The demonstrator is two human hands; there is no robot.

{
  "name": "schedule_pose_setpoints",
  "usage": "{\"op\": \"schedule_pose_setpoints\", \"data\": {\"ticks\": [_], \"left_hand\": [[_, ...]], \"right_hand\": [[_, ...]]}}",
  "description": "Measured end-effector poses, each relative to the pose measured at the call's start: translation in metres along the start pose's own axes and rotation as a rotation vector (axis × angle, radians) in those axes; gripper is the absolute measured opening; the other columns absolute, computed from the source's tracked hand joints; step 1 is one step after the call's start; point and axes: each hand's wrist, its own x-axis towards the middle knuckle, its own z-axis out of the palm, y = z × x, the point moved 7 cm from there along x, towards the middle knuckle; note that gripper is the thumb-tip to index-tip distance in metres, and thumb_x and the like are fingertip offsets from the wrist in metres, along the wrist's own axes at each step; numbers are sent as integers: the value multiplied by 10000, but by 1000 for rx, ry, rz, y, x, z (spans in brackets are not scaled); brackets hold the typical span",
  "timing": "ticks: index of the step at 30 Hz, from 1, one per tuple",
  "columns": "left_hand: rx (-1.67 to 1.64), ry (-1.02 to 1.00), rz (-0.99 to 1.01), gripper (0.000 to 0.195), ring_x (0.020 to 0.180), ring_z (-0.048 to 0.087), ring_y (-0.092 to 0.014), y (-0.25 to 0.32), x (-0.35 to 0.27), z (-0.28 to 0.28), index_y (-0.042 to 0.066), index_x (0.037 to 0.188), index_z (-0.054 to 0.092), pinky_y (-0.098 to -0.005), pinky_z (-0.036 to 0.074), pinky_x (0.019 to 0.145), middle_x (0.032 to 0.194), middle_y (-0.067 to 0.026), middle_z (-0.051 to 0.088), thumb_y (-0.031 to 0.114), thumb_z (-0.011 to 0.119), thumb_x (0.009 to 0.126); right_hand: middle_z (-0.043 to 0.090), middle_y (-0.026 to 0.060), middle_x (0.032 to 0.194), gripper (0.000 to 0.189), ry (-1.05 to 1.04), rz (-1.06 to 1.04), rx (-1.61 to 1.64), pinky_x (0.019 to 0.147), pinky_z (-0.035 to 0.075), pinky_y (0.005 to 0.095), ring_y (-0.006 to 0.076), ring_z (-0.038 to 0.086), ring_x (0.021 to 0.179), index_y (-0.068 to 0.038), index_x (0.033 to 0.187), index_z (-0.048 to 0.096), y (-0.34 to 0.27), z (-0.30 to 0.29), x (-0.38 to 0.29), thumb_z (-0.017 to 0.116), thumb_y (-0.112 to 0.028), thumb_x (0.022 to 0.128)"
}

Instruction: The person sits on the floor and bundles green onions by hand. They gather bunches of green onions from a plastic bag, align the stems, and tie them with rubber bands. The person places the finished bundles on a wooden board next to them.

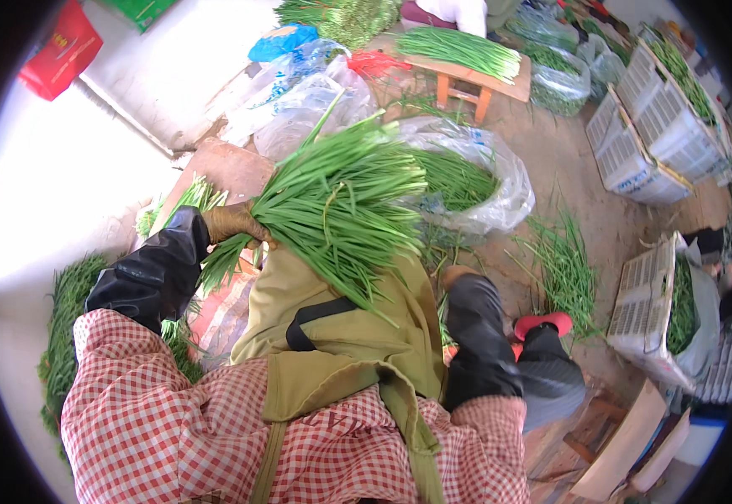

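My left hand (237, 224), in a brown glove below a black sleeve, is closed around a large bunch of long green stalks (347, 201), which look like garlic chives. The bunch fans out to the right above my olive apron (341, 283). Low at my right side is my right hand (459, 276), mostly hidden by its black sleeve; its fingers cannot be made out. An open clear plastic bag (511, 189) with more green stalks lies just beyond the bunch.
A board (227, 165) with cut stalks is at the left. Loose stalks (564, 277) litter the floor at right. Ahead, a wooden stool (489, 82) bears another bundle near a person (467, 14). White plastic crates (640, 302) of greens line the right side, where another person is partly visible.
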Motion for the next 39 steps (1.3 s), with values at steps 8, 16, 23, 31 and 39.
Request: {"op": "schedule_pose_setpoints", "data": {"ticks": [8, 16, 23, 31, 39], "left_hand": [[-373, 6, -87, 495, 728, 631, -222, -40, -17, 17, 82, 1169, 534, -304, 497, 562, 857, -134, 643, 98, 694, 701], [-527, 12, -101, 479, 727, 632, -201, -57, -17, 27, 56, 1156, 538, -278, 496, 551, 869, -137, 643, 81, 699, 706], [-624, 22, -113, 465, 726, 634, -183, -75, -17, 36, 34, 1145, 541, -254, 494, 542, 880, -140, 642, 66, 704, 710], [-679, 18, -149, 452, 703, 627, -163, -82, -17, 39, 21, 1136, 544, -235, 486, 533, 882, -137, 643, 55, 703, 714], [-759, 6, -208, 441, 668, 615, -144, -87, -26, 43, 13, 1130, 545, -219, 473, 525, 878, -132, 644, 48, 697, 718]], "right_hand": [[609, 180, 1075, 471, 1108, -448, 168, 791, 463, 432, 330, 601, 952, -120, 1197, 554, -114, -148, -127, 521, -74, 729], [633, 179, 997, 329, 478, 162, 93, 838, 463, 428, 340, 599, 957, -97, 992, 656, 12, -66, -38, 485, -351, 873], [586, 149, 1115, 341, 1140, -585, 558, 949, 387, 397, 322, 518, 1088, -83, 1075, 629, -98, -210, -131, 677, -213, 763], [649, 81, 890, 220, 1163, -472, 749, 819, 441, 387, 264, 597, 850, -96, 867, 641, -106, -191, -54, 529, -285, 880], [644, 180, 872, 484, 953, 255, 270, 764, 451, 425, 355, 600, 822, -45, 965, 638, 45, -172, -39, 450, -486, 897]]}}
